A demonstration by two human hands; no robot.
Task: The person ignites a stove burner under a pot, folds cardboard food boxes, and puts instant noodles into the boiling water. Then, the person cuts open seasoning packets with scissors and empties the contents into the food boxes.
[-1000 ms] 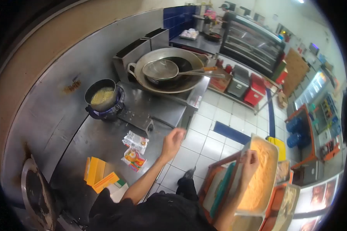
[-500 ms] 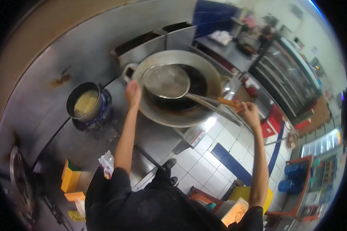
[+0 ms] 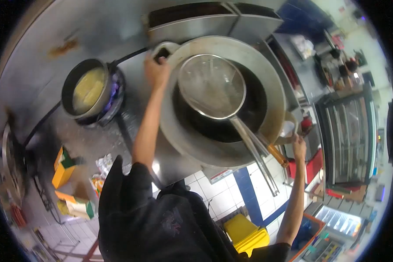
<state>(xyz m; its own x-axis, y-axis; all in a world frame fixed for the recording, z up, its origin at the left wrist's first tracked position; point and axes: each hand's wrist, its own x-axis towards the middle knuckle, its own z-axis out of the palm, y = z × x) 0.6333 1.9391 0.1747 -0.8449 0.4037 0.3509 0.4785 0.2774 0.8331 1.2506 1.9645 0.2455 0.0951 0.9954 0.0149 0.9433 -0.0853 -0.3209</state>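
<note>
A large metal wok (image 3: 222,155) with two loop handles holds dark liquid. Across it lies a round mesh strainer (image 3: 212,87), its long metal handle sticking out past the near right rim. A second utensil's wooden handle (image 3: 277,156) crosses beside it, its far end hidden under the strainer. At the wok's left loop handle (image 3: 166,46), my left hand (image 3: 156,73) is closed with its fingers on the loop. My right hand (image 3: 299,147) is closed at the lower end of the right loop handle (image 3: 289,124), just right of the wooden handle, holding neither utensil.
Left of the wok, a small black pot (image 3: 81,111) with yellowish food sits on a lit burner (image 3: 113,94). An open yellow carton (image 3: 63,170) and a plastic packet (image 3: 104,168) lie on the steel counter. A yellow bin (image 3: 244,231) stands on the tiled floor, a glass display case (image 3: 347,139) at right.
My right hand has let go of the wooden handle and moved to the wok's right handle. My left hand has risen onto the left handle. The camera view has turned and come closer.
</note>
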